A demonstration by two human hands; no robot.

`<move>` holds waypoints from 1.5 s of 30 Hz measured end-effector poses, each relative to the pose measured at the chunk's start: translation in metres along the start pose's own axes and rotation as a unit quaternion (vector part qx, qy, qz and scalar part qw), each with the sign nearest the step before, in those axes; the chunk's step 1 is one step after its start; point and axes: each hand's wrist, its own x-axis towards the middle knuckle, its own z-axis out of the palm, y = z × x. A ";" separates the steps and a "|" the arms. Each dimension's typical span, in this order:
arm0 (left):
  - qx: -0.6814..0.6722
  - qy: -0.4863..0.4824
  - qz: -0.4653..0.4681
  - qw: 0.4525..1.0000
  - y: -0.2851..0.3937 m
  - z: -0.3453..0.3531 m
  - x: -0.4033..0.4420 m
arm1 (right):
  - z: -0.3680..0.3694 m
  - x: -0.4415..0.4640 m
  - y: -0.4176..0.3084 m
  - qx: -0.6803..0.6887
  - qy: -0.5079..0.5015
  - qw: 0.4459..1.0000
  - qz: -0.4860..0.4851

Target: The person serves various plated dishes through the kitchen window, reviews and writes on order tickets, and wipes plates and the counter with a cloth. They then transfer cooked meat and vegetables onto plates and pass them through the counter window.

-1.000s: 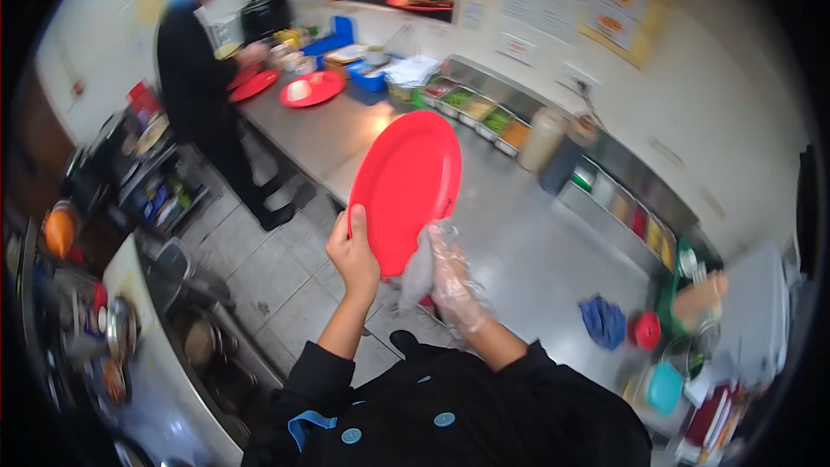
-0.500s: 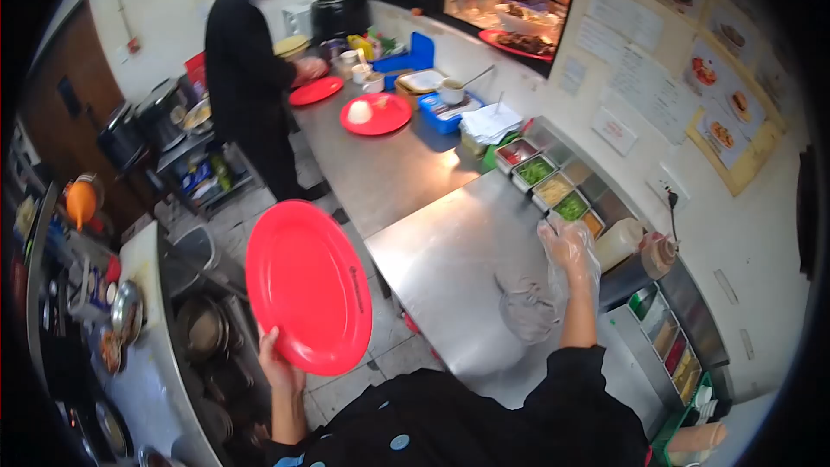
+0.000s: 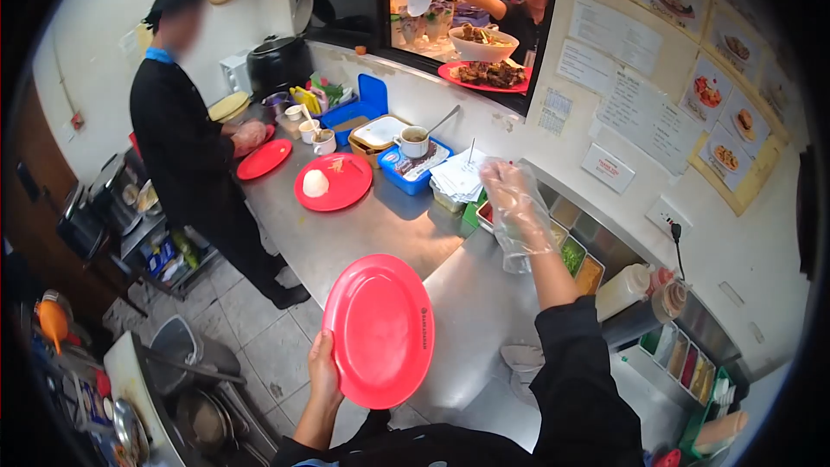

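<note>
My left hand (image 3: 323,372) grips the left edge of a red oval plate (image 3: 380,329), held tilted over the front of the steel counter; nothing lies on it. My right hand (image 3: 512,203), in a loose clear plastic glove, is raised over the far end of a row of topping containers. Its fingers are drawn together, and whatever may be between them is too small to make out. Below it are a container with red pieces (image 3: 486,214), one with chopped greens (image 3: 572,254) and one with orange shreds (image 3: 590,277). The hand hides the containers between.
A co-worker (image 3: 186,138) stands at the far left by a red plate (image 3: 264,159). Another red plate (image 3: 354,188) carries a rice mound (image 3: 316,182). Beyond are a blue tub (image 3: 415,175) and a paper stack (image 3: 458,177). Squeeze bottles (image 3: 622,291) stand right; someone reaches through the hatch.
The red plate in my left hand has moved right, over the counter's edge. My right hand has gone from the near containers to the far end of the row. The view has shifted.
</note>
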 end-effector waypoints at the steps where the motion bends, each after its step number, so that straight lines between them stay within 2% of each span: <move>1: 0.006 0.000 -0.010 1.000 0.000 -0.005 0.015 | 0.014 0.007 -0.010 0.000 -0.004 1.000 0.015; 3: 0.015 -0.009 -0.032 0.999 0.008 -0.008 0.038 | 0.044 0.033 -0.020 0.003 0.054 0.995 -0.078; 4: 0.029 -0.009 -0.048 0.998 0.014 -0.012 0.052 | 0.054 0.051 -0.030 -0.003 0.063 0.995 -0.083; 6: 0.012 -0.024 -0.059 0.998 0.012 -0.034 0.080 | 0.075 0.084 -0.056 0.063 0.030 0.981 -0.180; 10: 0.038 -0.030 -0.067 0.997 0.022 -0.064 0.123 | 0.096 0.187 -0.122 -0.007 0.073 0.981 -0.180; 12: 0.052 -0.021 -0.056 0.997 0.033 -0.076 0.136 | 0.102 0.244 -0.136 -0.152 0.127 0.970 -0.142; 13: 0.093 -0.014 -0.041 0.995 0.040 -0.084 0.140 | 0.101 0.270 -0.143 -0.115 0.100 0.982 -0.110; 14: 0.133 -0.005 -0.026 0.991 0.044 -0.091 0.146 | 0.105 0.305 -0.141 -0.156 0.123 0.978 -0.063; 16: 0.167 0.016 -0.005 0.986 0.046 -0.111 0.157 | 0.103 0.352 -0.127 -0.347 0.122 0.923 -0.117; 18: 0.202 0.039 0.012 0.979 0.048 -0.127 0.169 | 0.097 0.372 -0.114 -0.541 0.163 0.809 -0.163; 20: 0.141 0.074 -0.006 0.987 0.049 -0.137 0.180 | 0.104 0.474 -0.021 -0.595 0.395 0.664 -0.219; 21: 0.143 0.072 -0.008 0.987 0.053 -0.137 0.184 | 0.093 0.500 0.005 -0.182 0.353 0.840 -0.370; 23: 0.120 0.017 0.014 0.993 0.062 -0.132 0.193 | 0.087 0.410 -0.054 0.045 0.359 0.866 -0.345; 24: 0.125 0.011 0.011 0.992 0.062 -0.131 0.198 | 0.084 0.360 -0.090 0.161 0.366 0.852 -0.339; 26: 0.156 -0.010 0.032 0.987 0.056 -0.128 0.210 | 0.059 0.324 -0.098 0.369 0.289 0.874 -0.128; 27: 0.159 -0.020 0.026 0.987 0.051 -0.123 0.214 | 0.047 0.317 -0.089 0.423 0.262 0.855 -0.145; 28: 0.184 -0.007 0.020 0.983 0.046 -0.117 0.216 | 0.034 0.306 -0.080 0.417 0.272 0.855 -0.144; 30: 0.213 -0.003 0.010 0.977 0.029 -0.112 0.217 | 0.015 0.266 -0.083 0.331 0.239 0.899 -0.160; 31: 0.201 -0.011 -0.005 0.980 0.017 -0.113 0.218 | 0.005 0.243 -0.089 0.328 0.231 0.908 -0.124; 32: 0.188 -0.020 -0.021 0.982 0.007 -0.111 0.218 | -0.003 0.207 -0.119 0.269 0.235 0.929 -0.092; 34: 0.177 -0.036 -0.026 0.983 -0.010 -0.104 0.214 | -0.023 0.150 -0.149 0.239 0.208 0.944 -0.087; 35: 0.170 -0.031 -0.033 0.984 -0.019 -0.104 0.214 | -0.037 0.136 -0.140 0.274 0.163 0.942 -0.103; 36: 0.164 -0.028 -0.040 0.985 -0.028 -0.104 0.215 | -0.051 0.119 -0.140 0.267 0.177 0.942 -0.104; 38: 0.179 -0.033 -0.029 0.983 -0.048 -0.110 0.219 | -0.080 0.084 -0.148 0.217 0.137 0.960 -0.110; 39: 0.152 -0.037 -0.027 0.987 -0.062 -0.121 0.226 | -0.094 0.061 -0.164 0.171 0.116 0.975 -0.079; 40: 0.115 -0.049 -0.024 0.992 -0.078 -0.120 0.239 | -0.112 0.048 -0.165 0.149 0.136 0.975 -0.088; 41: 0.104 -0.090 -0.022 0.990 -0.085 -0.116 0.246 | -0.137 0.036 -0.167 -0.063 0.109 0.988 -0.087; 42: 0.091 -0.130 -0.021 0.987 -0.090 -0.112 0.252 | -0.165 0.022 -0.175 -0.273 0.080 0.956 -0.070; 43: 0.081 -0.137 -0.015 0.987 -0.089 -0.102 0.251 | -0.189 0.005 -0.194 -0.298 0.098 0.947 -0.072; 45: 0.067 -0.138 -0.007 0.988 -0.089 -0.075 0.252 | -0.219 -0.026 -0.249 -0.458 0.147 0.871 -0.101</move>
